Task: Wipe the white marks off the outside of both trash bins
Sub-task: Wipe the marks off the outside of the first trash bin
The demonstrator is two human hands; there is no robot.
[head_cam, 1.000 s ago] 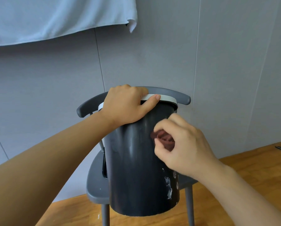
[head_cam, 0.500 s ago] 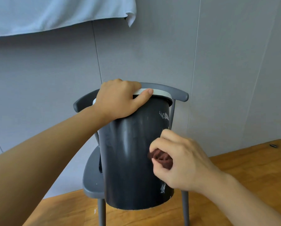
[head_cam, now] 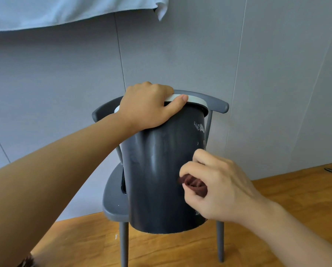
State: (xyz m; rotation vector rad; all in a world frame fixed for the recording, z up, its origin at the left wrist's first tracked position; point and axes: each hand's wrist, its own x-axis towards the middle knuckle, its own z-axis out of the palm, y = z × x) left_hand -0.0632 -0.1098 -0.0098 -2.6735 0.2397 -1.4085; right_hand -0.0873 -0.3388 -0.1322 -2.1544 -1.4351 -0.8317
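Trash bin (head_cam: 157, 170) on chair (head_cam: 113, 205), wall (head_cam: 277, 74) behind

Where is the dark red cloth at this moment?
In the head view, the dark red cloth is bunched in the right hand, pressed against the lower right side of the dark trash bin that stands on the grey chair.

Dark grey bin (head_cam: 157, 180) with white rim, white marks (head_cam: 199, 127), maroon cloth (head_cam: 194, 185), grey chair (head_cam: 113, 207)
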